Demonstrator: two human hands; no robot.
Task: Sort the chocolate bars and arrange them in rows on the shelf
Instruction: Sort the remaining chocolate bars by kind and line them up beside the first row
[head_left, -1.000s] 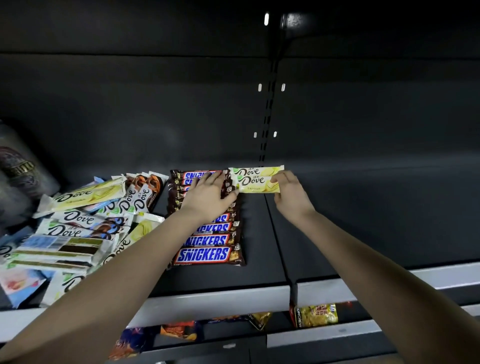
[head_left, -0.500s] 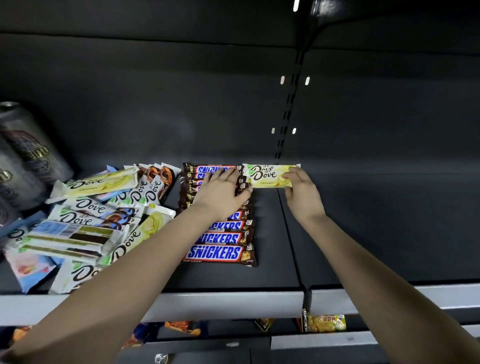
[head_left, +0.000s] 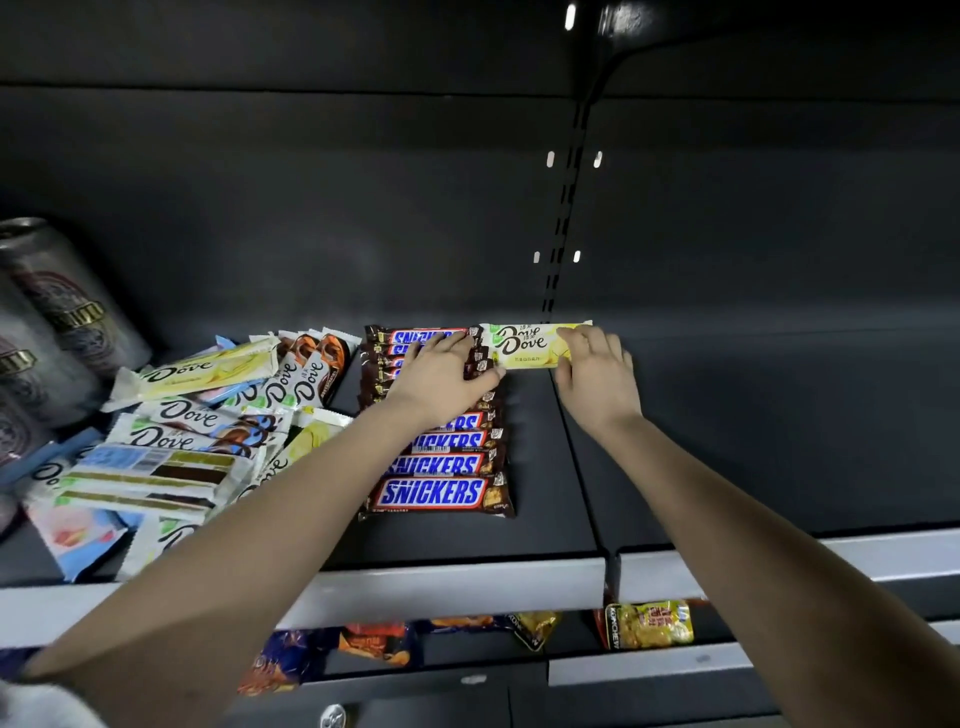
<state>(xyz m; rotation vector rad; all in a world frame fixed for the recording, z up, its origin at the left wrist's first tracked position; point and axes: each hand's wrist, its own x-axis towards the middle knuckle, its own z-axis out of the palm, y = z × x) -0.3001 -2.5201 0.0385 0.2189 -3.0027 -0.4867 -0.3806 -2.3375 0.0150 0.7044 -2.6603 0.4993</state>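
Head view, single entry.

Item: yellow Dove bar (head_left: 530, 345), lying crosswise at the back of the shelf (head_left: 457, 584), its left end touching the rearmost bars of the Snickers row (head_left: 436, 491).

Right hand (head_left: 597, 379): fingers curled over the bar's right end, thumb at its near edge, holding it.

Left hand (head_left: 441, 376): fingers flat and slightly spread on the rear Snickers, thumb against the Dove bar's left corner, gripping nothing.

Unsorted stock: loose Dove pile (head_left: 197, 431) at left, wrappers overlapping, beside cans (head_left: 47, 332).

Risks, as judged:
- Weight from the left palm may push the rear Snickers out of line.
- A Dove bar set overlapping the Snickers ends would start a crooked second row.
- The slick wrapper may slide askew once released.
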